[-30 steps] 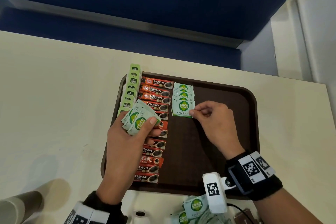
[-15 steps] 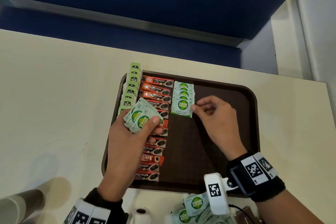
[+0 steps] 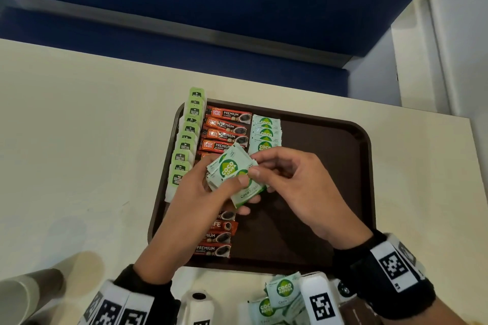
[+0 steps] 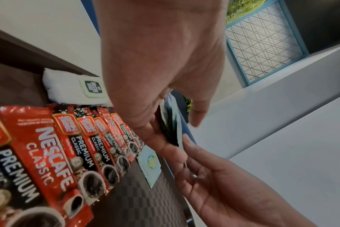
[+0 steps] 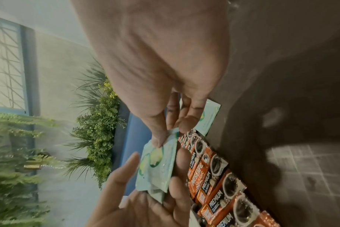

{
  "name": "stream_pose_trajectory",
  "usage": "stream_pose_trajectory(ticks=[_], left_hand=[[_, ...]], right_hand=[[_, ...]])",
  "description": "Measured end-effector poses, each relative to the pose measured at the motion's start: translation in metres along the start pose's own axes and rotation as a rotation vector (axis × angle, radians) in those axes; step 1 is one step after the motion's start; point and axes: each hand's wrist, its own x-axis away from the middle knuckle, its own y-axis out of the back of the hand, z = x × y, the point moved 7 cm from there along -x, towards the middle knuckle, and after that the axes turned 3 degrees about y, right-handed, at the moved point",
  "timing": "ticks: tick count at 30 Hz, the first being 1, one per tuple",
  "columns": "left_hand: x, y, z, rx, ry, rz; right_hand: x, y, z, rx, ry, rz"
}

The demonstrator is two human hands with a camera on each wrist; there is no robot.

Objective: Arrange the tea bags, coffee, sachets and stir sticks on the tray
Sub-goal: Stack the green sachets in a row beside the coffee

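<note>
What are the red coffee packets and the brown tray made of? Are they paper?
The coffee packets look like shiny foil or plastic film, not paper: light glints off their crinkled edges. The tray looks like hard brown plastic with a dull finish; the left wrist view shows a fine checkered texture pressed into its floor. Neither can be told for sure by looks.

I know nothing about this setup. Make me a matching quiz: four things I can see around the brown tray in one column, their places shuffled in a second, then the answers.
Things
1. light-green tea bags
2. red coffee sachets
3. fanned green-and-white sugar sachets
4. loose pile of green-and-white sugar sachets

Places
A. column second from the brown tray's left edge
B. on the table, nearer than the tray
C. along the tray's left edge
D. held in the left hand

Pairs: 1-C, 2-A, 3-D, 4-B
</note>
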Motion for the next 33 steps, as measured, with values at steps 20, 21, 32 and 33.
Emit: stream_pose_trajectory(ticks=[20, 21, 32, 33], left_hand=[[0.013, 0.029, 0.012, -0.071, -0.067, -0.282], [0.013, 0.028, 0.012, -0.069, -0.071, -0.281], [0.014, 0.031, 0.011, -0.084, -0.054, -0.297], [0.014, 0.032, 0.011, -0.084, -0.053, -0.298]], right_hand=[[-0.014, 0.041, -0.066, -0.055, -0.125, -0.398], [-0.015, 0.041, -0.065, -0.028, -0.113, -0.41], [-0.024, 0.041, -0.057, 0.129, -0.049, -0.431], [-0.024, 0.041, -0.058, 0.131, -0.049, -0.43]])
